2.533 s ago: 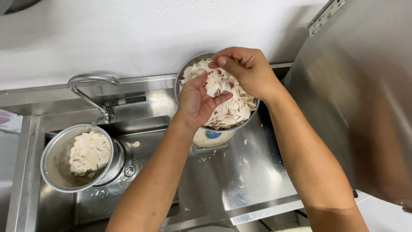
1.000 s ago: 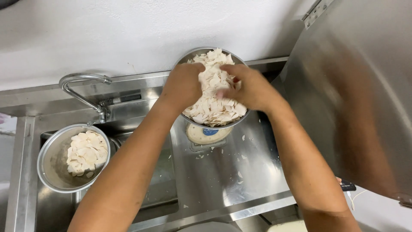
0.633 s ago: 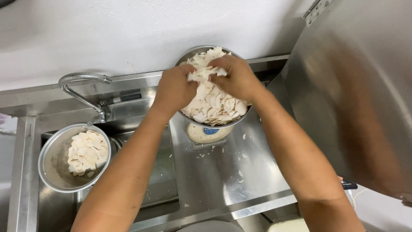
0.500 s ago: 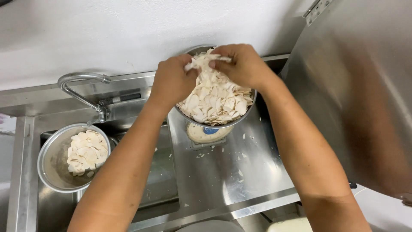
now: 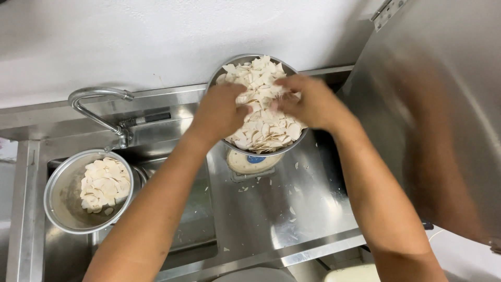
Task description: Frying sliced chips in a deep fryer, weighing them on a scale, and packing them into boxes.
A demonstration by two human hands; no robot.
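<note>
**Both hands in the heap of pale slices**

Nearest me, the steel surface (image 5: 271, 219) is wet and dotted with stray white flakes. To my left, down in the sink (image 5: 31, 209), a smaller metal bowl (image 5: 60, 201) holds a low pile of the same slices.

Farther out, my left hand (image 5: 219, 112) and right hand (image 5: 313, 104) rest on the slices (image 5: 266, 128) heaped in a big metal bowl (image 5: 245, 58). My fingers (image 5: 284, 83) are curled loosely into the heap, holding a small clump rather than clamping anything.

I judge these slices thin, light and brittle, and slick where damp. They are best scooped from underneath with cupped fingers; a pinch would snap them.

The bowl sits on a small cream scale (image 5: 253, 163) with a round blue mark on its face.

Beyond are the bent tap (image 5: 99, 104) and the white wall (image 5: 156, 42).
</note>
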